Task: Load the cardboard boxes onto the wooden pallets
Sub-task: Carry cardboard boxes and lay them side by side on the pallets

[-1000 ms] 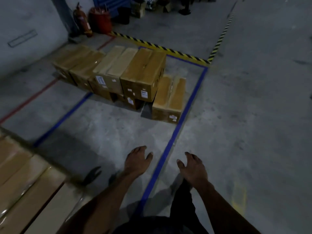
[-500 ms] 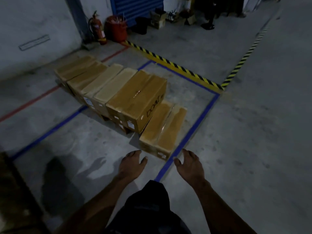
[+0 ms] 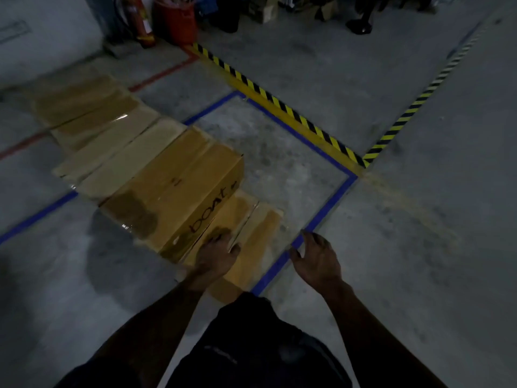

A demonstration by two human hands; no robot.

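Cardboard boxes [image 3: 167, 189]: a row lying on the concrete floor [image 3: 391, 247], running from far left to near centre, inside a rectangle of blue floor tape [image 3: 326, 211]. Tallest box [image 3: 179, 197]: taped top, handwritten word on its right side, reading roughly "boat". Low box [image 3: 251, 239]: nearest, just right of the tall one, its top seam running away from the viewer.

Left hand [image 3: 215, 259]: arm stretched forward and down, palm down on the low box's top beside the tall box, fingers spread and lightly bent, gripping nothing.
Right hand [image 3: 317, 261]: arm stretched forward, hand above the blue tape just right of the low box, fingers loosely curled, holding nothing, apart from the box.

Yellow-and-black hazard tape [image 3: 279, 103]: two strips meeting at the rectangle's far right corner.
Red floor line [image 3: 162, 75]: far left.
Fire extinguisher [image 3: 141, 21] and red bucket [image 3: 174, 21]: by the far wall; labels unreadable.
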